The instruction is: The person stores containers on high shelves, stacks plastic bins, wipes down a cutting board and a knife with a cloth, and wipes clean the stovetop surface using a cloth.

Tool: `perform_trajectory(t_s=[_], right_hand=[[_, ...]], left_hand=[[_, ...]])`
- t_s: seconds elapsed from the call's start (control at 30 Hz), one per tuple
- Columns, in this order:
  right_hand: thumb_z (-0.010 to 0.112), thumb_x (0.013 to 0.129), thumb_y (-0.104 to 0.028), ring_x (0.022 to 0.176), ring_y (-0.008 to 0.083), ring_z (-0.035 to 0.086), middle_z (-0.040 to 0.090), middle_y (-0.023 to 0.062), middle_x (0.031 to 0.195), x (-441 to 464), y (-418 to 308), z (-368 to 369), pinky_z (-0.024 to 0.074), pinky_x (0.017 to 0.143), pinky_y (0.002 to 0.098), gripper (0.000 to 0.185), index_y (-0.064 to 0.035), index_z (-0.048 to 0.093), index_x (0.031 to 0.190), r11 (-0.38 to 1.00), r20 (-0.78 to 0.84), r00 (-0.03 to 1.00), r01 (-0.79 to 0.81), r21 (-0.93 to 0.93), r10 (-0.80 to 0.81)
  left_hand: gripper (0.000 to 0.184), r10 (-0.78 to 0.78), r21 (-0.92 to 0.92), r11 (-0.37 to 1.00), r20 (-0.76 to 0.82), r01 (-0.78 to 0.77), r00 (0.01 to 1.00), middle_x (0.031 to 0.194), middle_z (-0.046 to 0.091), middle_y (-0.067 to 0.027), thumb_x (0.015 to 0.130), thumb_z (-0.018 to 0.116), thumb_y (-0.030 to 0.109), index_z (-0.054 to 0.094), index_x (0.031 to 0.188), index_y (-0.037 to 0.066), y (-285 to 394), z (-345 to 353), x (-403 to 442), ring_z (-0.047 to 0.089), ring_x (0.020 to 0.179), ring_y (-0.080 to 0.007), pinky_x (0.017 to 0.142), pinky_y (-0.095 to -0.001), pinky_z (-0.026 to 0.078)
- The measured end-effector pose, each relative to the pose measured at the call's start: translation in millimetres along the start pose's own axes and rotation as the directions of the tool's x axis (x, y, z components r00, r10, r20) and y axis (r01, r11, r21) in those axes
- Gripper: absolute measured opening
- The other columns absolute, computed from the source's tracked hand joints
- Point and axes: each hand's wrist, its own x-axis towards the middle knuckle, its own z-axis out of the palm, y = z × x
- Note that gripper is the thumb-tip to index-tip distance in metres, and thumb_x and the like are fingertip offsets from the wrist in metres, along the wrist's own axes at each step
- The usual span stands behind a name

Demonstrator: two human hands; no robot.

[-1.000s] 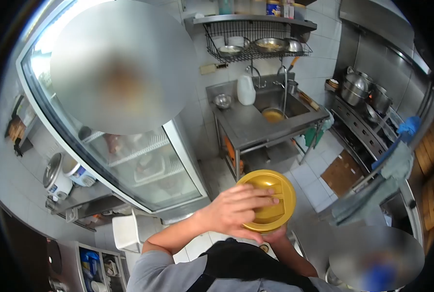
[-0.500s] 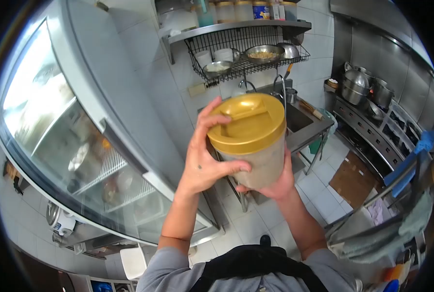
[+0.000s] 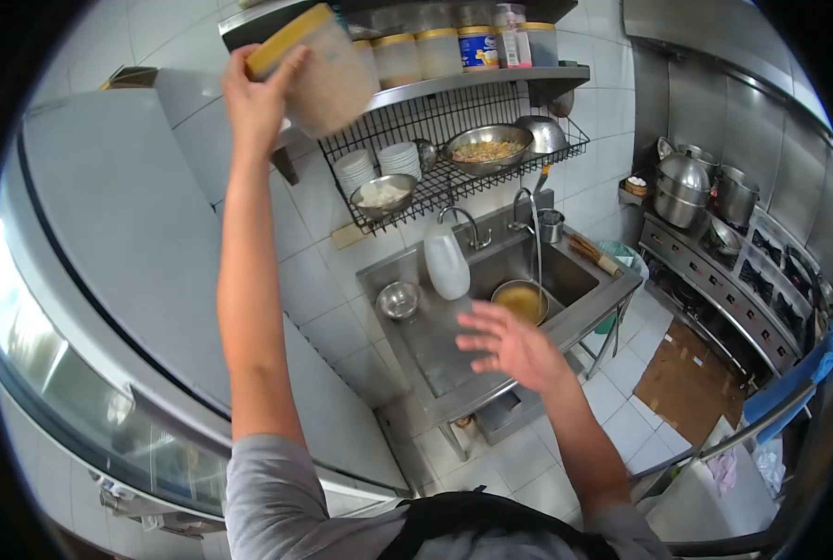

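Note:
My left hand [image 3: 259,98] is raised high at the upper left, its fingers wrapped round the yellow lid of a translucent plastic canister [image 3: 328,79]. The canister is tilted and partly covers the left end of a metal wall shelf [image 3: 416,91]. Pale contents show through its wall. My right hand [image 3: 519,350] hangs in front of the sink counter with its fingers spread and holds nothing. Behind it, in the sink, a pot of yellowish liquid [image 3: 519,301] sits under a running tap [image 3: 525,198].
Several yellow-lidded canisters [image 3: 438,53] line the shelf. Below, a black wire rack [image 3: 416,210] carries bowls and cups. A white jug [image 3: 447,261] and a steel bowl [image 3: 399,300] stand on the counter. The fridge [image 3: 127,233] is at left, a stove with pots [image 3: 715,271] at right.
My left hand has lifted the canister up and left to the shelf. My right hand has let go of it and moved lower, fingers apart. The view has shifted, showing more of the sink.

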Motion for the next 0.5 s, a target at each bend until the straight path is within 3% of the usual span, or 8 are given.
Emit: perform_trajectory(t_s=[0.03,0.13,0.2,0.27,0.33,0.37,0.47,0.5], right_hand=[[0.045,0.102,-0.043,0.122,0.0297,0.055,0.046,0.0175,0.144,-11.8,15.7,-20.9,0.0514,0.093,0.045,0.057,-0.0054,0.038,0.144,0.999,-0.068,0.997,-0.04,0.018,0.041],[0.048,0.101,-0.038,0.114,0.0257,0.061,0.059,0.0141,0.131,-60.2,48.9,-52.3,0.0513,0.09,0.0403,0.048,-0.0058,0.048,0.137,0.997,-0.378,0.923,-0.076,-0.013,0.066],[0.052,0.099,-0.037,0.107,0.0223,0.062,0.062,0.0123,0.125,-102.2,77.1,-72.1,0.0518,0.085,0.0366,0.045,-0.0064,0.052,0.133,0.998,-0.59,0.807,0.028,0.061,0.013],[0.057,0.097,-0.036,0.098,0.0195,0.064,0.064,0.0105,0.118,-146.5,104.4,-79.6,0.0526,0.078,0.0335,0.043,-0.0078,0.056,0.129,0.986,-0.795,0.607,0.123,0.11,0.013],[0.061,0.095,-0.035,0.092,0.0183,0.064,0.066,0.0091,0.112,-191.4,135.2,-83.1,0.0529,0.073,0.0314,0.04,-0.0082,0.058,0.125,0.968,-0.897,0.441,0.22,0.122,0.013],[0.061,0.095,-0.034,0.091,0.018,0.064,0.066,0.0085,0.109,-211.7,151.4,-81.0,0.0527,0.072,0.0314,0.038,-0.0085,0.059,0.123,0.955,-0.931,0.365,0.267,0.13,0.024],[0.063,0.093,-0.032,0.087,0.0179,0.063,0.066,0.0078,0.104,-237.3,192.2,-59.7,0.0518,0.069,0.0309,0.035,-0.0084,0.06,0.119,0.934,-0.98,0.19,0.337,0.121,0.059],[0.063,0.093,-0.031,0.086,0.0181,0.063,0.066,0.0078,0.103,-238.1,199.8,-53.0,0.0514,0.069,0.0306,0.034,-0.0083,0.06,0.118,0.93,-0.987,0.141,0.348,0.117,0.071]], left_hand=[[0.063,-0.025,0.069,0.997,-0.031,0.027,0.999,0.1,0.064,-0.0161,0.069,0.089,0.039,0.059,0.107,-0.003,-23.3,5.0,22.5,0.058,0.099,-0.0242,0.089,-0.0342,0.047],[0.073,0.232,0.476,0.875,-0.246,-0.091,0.941,0.108,0.063,-0.021,0.068,0.086,0.051,0.061,0.114,0.0,-148.8,29.5,85.3,0.062,0.098,-0.0292,0.088,-0.0374,0.049],[0.074,0.217,0.521,0.85,-0.21,-0.078,0.953,0.106,0.064,-0.0225,0.066,0.087,0.052,0.062,0.113,0.0,-199.8,37.3,105.3,0.062,0.096,-0.0309,0.087,-0.0392,0.049],[0.075,0.151,0.524,0.85,-0.142,-0.055,0.978,0.104,0.065,-0.0231,0.065,0.087,0.053,0.063,0.111,0.0,-238.2,42.7,121.4,0.062,0.095,-0.0313,0.087,-0.0405,0.05],[0.074,0.04,0.491,0.871,-0.024,-0.023,0.999,0.103,0.066,-0.0229,0.064,0.088,0.053,0.064,0.109,-0.001,-270.1,49.7,134.5,0.063,0.094,-0.0303,0.086,-0.0412,0.051],[0.078,-0.09,0.436,0.897,0.028,0.069,0.996,0.107,0.068,-0.0221,0.063,0.088,0.052,0.065,0.114,-0.002,-285.3,55.9,141.2,0.065,0.099,-0.0285,0.085,-0.0412,0.052],[0.086,-0.107,0.5,0.866,0.148,0.019,0.983,0.116,0.067,-0.0225,0.066,0.085,0.055,0.06,0.126,-0.002,-328.8,71.7,147.9,0.065,0.105,-0.0286,0.089,-0.04,0.05],[0.087,-0.131,0.552,0.834,0.2,-0.001,0.971,0.122,0.063,-0.023,0.068,0.082,0.056,0.058,0.129,-0.001,-343.1,72.8,152.2,0.058,0.113,-0.0337,0.095,-0.0416,0.046]])
